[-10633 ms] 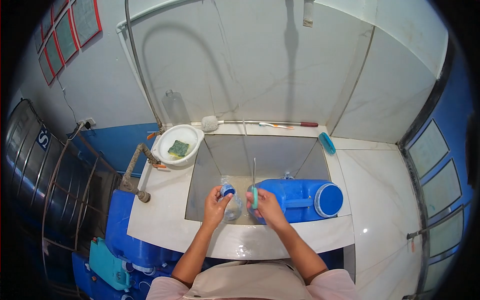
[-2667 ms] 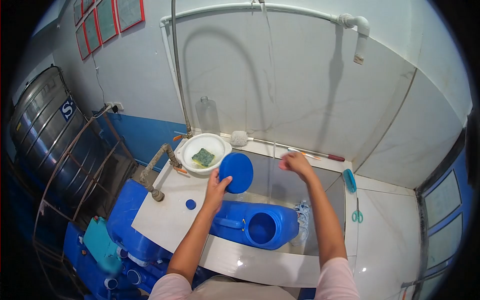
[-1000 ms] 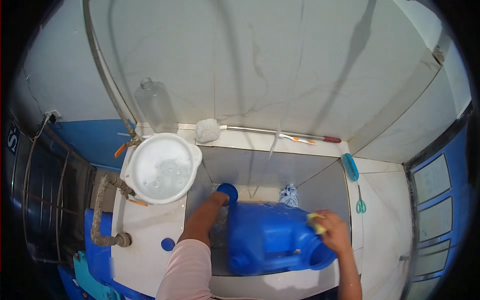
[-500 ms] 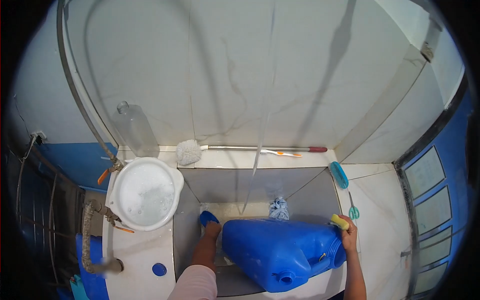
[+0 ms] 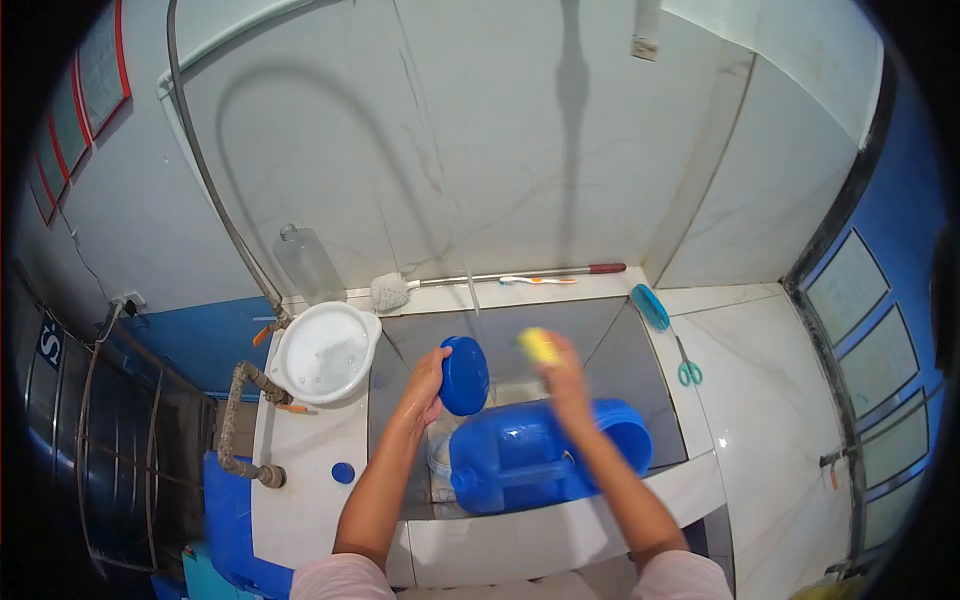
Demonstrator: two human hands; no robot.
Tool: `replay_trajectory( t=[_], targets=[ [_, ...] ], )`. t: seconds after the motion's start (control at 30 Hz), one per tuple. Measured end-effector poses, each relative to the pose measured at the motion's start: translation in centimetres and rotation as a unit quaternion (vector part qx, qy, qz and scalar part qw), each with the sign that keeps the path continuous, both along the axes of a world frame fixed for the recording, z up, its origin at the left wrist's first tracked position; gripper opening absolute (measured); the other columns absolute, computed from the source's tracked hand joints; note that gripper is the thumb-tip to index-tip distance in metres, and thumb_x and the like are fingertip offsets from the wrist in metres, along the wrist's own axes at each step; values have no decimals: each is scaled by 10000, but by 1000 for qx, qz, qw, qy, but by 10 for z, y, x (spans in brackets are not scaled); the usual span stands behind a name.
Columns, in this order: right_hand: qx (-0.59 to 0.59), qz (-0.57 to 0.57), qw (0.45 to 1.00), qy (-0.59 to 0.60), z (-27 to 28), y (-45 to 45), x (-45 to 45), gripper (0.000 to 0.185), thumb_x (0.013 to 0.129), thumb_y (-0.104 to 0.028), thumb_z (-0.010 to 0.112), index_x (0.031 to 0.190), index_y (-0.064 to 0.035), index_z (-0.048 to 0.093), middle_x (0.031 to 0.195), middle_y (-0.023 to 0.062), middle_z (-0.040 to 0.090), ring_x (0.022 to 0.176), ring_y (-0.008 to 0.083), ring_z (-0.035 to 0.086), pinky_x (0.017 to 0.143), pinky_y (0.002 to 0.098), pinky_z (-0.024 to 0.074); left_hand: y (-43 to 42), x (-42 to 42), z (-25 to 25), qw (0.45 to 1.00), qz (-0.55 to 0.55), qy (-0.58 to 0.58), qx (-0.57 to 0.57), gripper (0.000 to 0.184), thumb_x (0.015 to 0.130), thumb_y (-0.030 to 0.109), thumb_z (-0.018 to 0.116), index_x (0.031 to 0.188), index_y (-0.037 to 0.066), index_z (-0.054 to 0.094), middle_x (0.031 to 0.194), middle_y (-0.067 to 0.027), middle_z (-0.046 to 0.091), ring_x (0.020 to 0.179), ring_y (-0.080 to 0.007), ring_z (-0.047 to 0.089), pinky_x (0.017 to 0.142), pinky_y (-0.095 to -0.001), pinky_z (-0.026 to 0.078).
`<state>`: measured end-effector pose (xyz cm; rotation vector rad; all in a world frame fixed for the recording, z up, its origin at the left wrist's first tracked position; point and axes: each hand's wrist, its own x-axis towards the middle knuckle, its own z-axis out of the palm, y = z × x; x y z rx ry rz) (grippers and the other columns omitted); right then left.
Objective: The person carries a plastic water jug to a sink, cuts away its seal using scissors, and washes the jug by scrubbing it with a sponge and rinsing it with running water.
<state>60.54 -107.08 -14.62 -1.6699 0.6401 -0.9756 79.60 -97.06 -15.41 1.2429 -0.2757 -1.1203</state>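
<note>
Head view: we look down on a counter (image 5: pixel 300 520) with a grey-walled sink (image 5: pixel 652 400) let into it.
Left hand: we see the left hand (image 5: pixel 427 388) gripping a round blue lid (image 5: pixel 465 376) by its edge, tilted nearly upright over the sink's left half.
Right hand: we see the right hand (image 5: pixel 566 378), blurred, with its fingers closed around a yellow sponge (image 5: pixel 540 347) above the sink's middle.
Blue jug: we find the jug (image 5: pixel 515 452) lying on its side in the sink, close along the front edge, its wide uncovered mouth facing the right edge.
Left of sink: we have a white basin (image 5: pixel 372 332) of suds at the counter's back left corner, a clear bottle (image 5: pixel 310 268) behind it, and a small blue cap (image 5: pixel 343 473) nearer the front.
Back ledge: we see a long-handled brush (image 5: pixel 390 292) with a white head, and a toothbrush (image 5: pixel 538 281) alongside its handle.
Right edge: we see a teal brush (image 5: pixel 650 307) by the sink's back right corner, with scissors (image 5: pixel 689 372) just in front of it.
</note>
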Motion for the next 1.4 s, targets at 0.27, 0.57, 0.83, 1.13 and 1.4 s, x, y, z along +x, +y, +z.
replay_trajectory(
  t=[0.27,0.57,0.83,1.13,1.4],
  targets=[
    [-177,50,981,54,-30,69,71,403,789,-81,493,1186,-20,457,1227,194,427,1174,392,358,1025,448,249,56,-29,17,972,136,79,-175,287,949,255,400,1131,61,509,1015,-76,599,859,-183,613,763,-320,515],
    [-222,135,962,81,-12,72,81,289,808,-92,487,1086,-18,467,1063,233,464,1008,440,448,877,462,378,119,-25,16,970,225,26,-91,321,941,290,396,991,20,563,916,-88,620,818,-190,618,740,-343,524],
    [-429,341,732,404,-2,91,10,256,757,-148,566,989,-43,582,976,165,553,987,333,512,815,428,437,266,83,-75,903,334,-160,220,357,928,301,436,1033,-17,560,962,-147,612,898,-253,607,800,-378,479],
    [-453,446,672,380,-2,64,28,277,707,-119,578,973,-39,581,974,145,583,971,321,554,806,404,458,155,-32,-31,660,-267,-702,21,488,715,323,667,1079,15,558,984,-211,604,931,-360,571,807,-430,446],
    [-47,373,880,291,9,-71,21,348,838,-212,528,1142,-43,533,1103,121,579,1026,216,539,852,318,427,92,-49,-22,660,-189,-709,164,344,706,313,646,942,67,597,752,-191,629,697,-372,606,625,-467,480]
  ],
)
